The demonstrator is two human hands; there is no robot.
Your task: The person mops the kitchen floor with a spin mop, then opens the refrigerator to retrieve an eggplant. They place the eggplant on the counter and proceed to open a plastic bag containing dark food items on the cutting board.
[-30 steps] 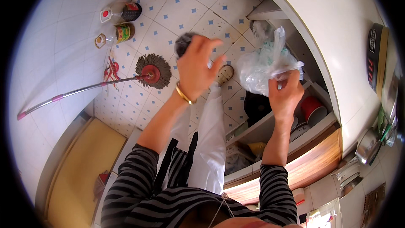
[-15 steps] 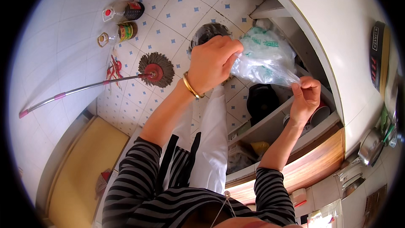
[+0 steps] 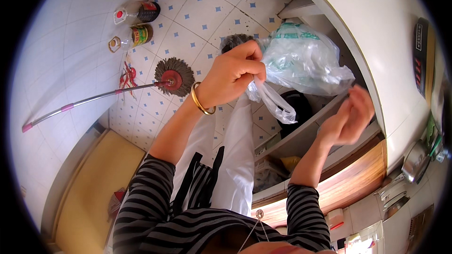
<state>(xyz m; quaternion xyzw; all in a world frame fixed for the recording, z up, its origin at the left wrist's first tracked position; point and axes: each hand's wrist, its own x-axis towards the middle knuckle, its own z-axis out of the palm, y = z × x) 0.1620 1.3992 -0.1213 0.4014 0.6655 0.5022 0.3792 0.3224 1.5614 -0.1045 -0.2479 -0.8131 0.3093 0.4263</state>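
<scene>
My left hand point(image 3: 238, 70), with a gold bangle at its wrist, is closed on the gathered neck of a clear plastic bag point(image 3: 306, 59) with green print. The bag bulges out to the right of the fist, and a twisted handle loop point(image 3: 281, 108) hangs below it. My right hand point(image 3: 348, 115) is just below the bag's right corner, apart from it, with thumb and fingers parted and slightly blurred. Behind my left hand shows a dark, crinkled bundle point(image 3: 235, 41), partly hidden. What the clear bag contains cannot be made out.
An open cabinet point(image 3: 329, 108) with shelves lies at the right, beneath a wooden counter edge point(image 3: 348, 171). On the tiled floor a black object point(image 3: 296, 108) sits beside it. A mop point(image 3: 174, 77) and two large bottles point(image 3: 141, 35) stand at the left.
My right hand has let go of the bag's edge and moved down and right. The bag has spread wider, and a handle loop now hangs from my left hand.
</scene>
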